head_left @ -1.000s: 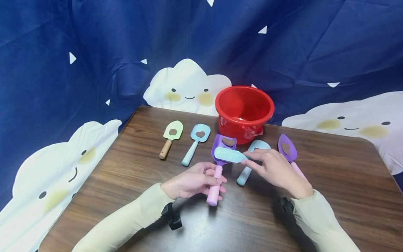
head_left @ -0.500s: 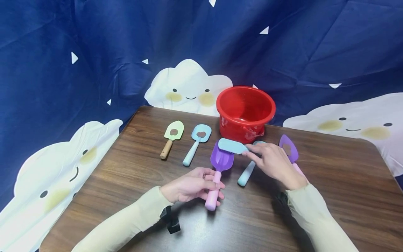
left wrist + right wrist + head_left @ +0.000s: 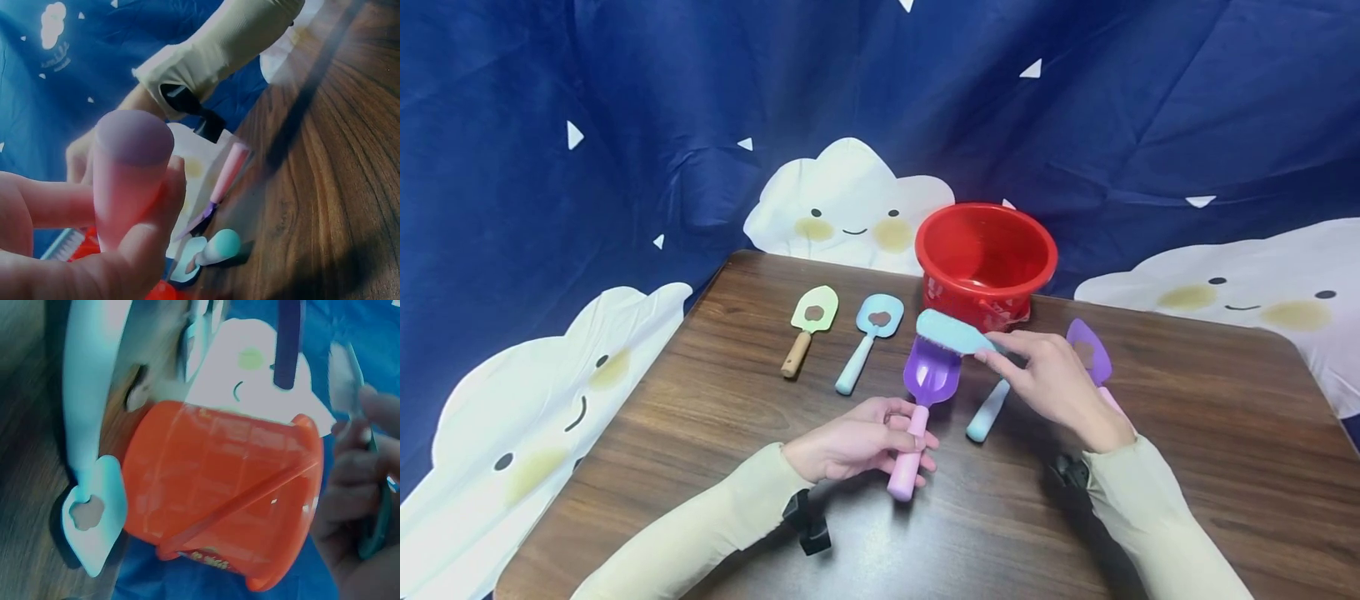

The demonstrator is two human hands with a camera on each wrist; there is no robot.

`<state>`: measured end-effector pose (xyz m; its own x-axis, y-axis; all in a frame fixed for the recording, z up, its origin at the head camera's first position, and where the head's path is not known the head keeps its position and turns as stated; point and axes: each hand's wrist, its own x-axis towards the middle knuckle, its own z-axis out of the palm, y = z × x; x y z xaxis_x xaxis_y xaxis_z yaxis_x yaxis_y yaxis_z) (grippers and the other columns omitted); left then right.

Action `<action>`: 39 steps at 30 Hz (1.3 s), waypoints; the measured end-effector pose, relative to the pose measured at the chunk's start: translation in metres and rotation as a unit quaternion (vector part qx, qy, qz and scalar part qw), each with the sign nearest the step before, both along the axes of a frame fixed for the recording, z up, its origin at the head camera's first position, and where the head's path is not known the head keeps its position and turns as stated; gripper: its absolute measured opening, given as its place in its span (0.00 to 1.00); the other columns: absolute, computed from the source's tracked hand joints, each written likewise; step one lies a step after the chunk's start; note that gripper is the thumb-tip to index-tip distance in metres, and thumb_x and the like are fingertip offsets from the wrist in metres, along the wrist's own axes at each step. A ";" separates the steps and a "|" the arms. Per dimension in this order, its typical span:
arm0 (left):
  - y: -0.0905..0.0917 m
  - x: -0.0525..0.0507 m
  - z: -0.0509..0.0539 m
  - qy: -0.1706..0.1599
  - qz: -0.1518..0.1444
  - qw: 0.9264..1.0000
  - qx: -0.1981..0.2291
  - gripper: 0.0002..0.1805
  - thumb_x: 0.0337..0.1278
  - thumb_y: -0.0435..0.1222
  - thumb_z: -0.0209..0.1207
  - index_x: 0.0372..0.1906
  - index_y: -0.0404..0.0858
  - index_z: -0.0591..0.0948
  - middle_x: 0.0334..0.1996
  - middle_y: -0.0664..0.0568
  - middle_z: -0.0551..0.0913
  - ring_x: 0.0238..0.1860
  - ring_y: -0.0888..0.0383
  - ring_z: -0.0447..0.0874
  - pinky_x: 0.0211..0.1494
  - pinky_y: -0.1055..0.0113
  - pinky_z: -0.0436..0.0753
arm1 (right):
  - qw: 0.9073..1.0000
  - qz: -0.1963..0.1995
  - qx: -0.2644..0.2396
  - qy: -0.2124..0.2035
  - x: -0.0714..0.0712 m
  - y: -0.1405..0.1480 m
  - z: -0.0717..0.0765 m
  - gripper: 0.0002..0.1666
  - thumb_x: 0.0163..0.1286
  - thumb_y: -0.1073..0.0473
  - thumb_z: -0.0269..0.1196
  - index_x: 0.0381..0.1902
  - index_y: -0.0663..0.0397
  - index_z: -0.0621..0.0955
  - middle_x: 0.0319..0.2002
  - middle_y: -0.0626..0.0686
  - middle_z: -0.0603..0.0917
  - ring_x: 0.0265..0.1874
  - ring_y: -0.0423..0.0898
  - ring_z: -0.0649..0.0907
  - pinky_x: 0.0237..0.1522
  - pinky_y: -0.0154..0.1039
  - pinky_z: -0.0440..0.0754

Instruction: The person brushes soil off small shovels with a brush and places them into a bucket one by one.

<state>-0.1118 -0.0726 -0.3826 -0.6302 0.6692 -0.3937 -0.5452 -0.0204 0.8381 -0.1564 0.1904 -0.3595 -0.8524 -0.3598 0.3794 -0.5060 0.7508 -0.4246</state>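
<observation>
A purple toy shovel (image 3: 931, 379) with a pink handle is gripped by my left hand (image 3: 867, 439), its blade pointing away from me. In the left wrist view the handle's rounded end (image 3: 132, 140) shows between thumb and fingers. My right hand (image 3: 1051, 385) pinches a light blue brush (image 3: 953, 332), which lies crosswise at the far end of the blade. Bristles (image 3: 340, 378) show in the right wrist view. Whether they touch the blade, I cannot tell. Just beyond the brush stands a red bucket (image 3: 981, 287). Another light blue shovel (image 3: 988, 412) is partly hidden under the right hand.
Left of the hands lie a green shovel (image 3: 815, 308) with a wooden handle and a blue shovel (image 3: 855, 365). On the right lies a purple pointed shovel (image 3: 1090, 354), its pink handle partly covered by the right hand. A patterned blue cloth (image 3: 820, 75) hangs behind the table.
The brush has moved from the middle of the purple blade to its far end and tilted. The held shovel has come slightly toward me, its blade now facing up more plainly.
</observation>
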 end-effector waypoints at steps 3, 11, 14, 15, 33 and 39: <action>0.001 -0.001 0.000 0.007 0.002 1.000 0.003 0.22 0.61 0.23 0.51 0.60 0.27 0.63 0.42 0.44 0.81 0.38 0.52 0.85 0.49 0.49 0.86 | 0.998 0.036 0.016 -0.057 0.007 -0.002 0.005 0.23 0.59 0.50 0.70 0.51 0.51 0.84 0.35 0.47 0.89 0.29 0.42 0.83 0.34 0.39 0.83; 0.003 -0.004 0.003 0.012 0.004 1.000 -0.002 0.21 0.62 0.24 0.52 0.60 0.26 0.65 0.41 0.45 0.80 0.38 0.53 0.85 0.49 0.49 0.86 | 0.990 0.057 0.059 -0.111 0.016 -0.006 0.006 0.24 0.57 0.48 0.71 0.50 0.48 0.85 0.28 0.40 0.85 0.25 0.36 0.74 0.29 0.30 0.77; 0.004 -0.004 0.004 0.010 0.003 1.000 -0.005 0.21 0.62 0.23 0.52 0.59 0.26 0.65 0.42 0.45 0.80 0.37 0.53 0.85 0.49 0.48 0.86 | 0.991 0.050 0.058 -0.111 0.017 -0.007 0.006 0.24 0.56 0.48 0.71 0.51 0.48 0.85 0.26 0.40 0.84 0.23 0.37 0.73 0.27 0.30 0.75; 0.004 -0.004 0.004 0.010 0.003 1.000 -0.006 0.21 0.62 0.23 0.52 0.59 0.26 0.65 0.42 0.44 0.80 0.37 0.53 0.85 0.49 0.48 0.86 | 0.991 0.046 0.057 -0.109 0.017 -0.007 0.006 0.25 0.56 0.48 0.71 0.51 0.49 0.85 0.25 0.40 0.84 0.23 0.37 0.73 0.26 0.30 0.74; 0.006 0.002 0.004 0.012 -0.024 1.000 -0.001 0.15 0.61 0.23 0.51 0.53 0.26 0.69 0.38 0.47 0.79 0.35 0.53 0.85 0.46 0.53 0.87 | 0.995 -0.073 0.045 0.056 0.003 0.002 -0.004 0.23 0.56 0.52 0.71 0.50 0.53 0.85 0.36 0.57 0.89 0.28 0.56 0.85 0.19 0.38 0.74; 0.006 0.003 0.000 0.025 -0.015 1.000 -0.001 0.18 0.61 0.23 0.52 0.56 0.26 0.68 0.41 0.47 0.81 0.35 0.53 0.85 0.47 0.52 0.87 | 0.996 -0.081 0.012 0.041 0.006 0.001 -0.004 0.25 0.58 0.53 0.70 0.52 0.57 0.84 0.42 0.60 0.88 0.40 0.59 0.86 0.33 0.52 0.83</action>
<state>-0.1088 -0.0662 -0.3828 -0.6283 0.6871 -0.3648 -0.5037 -0.0020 0.8639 -0.1502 0.1916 -0.3632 -0.8660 -0.2305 0.4437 -0.4107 0.8341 -0.3682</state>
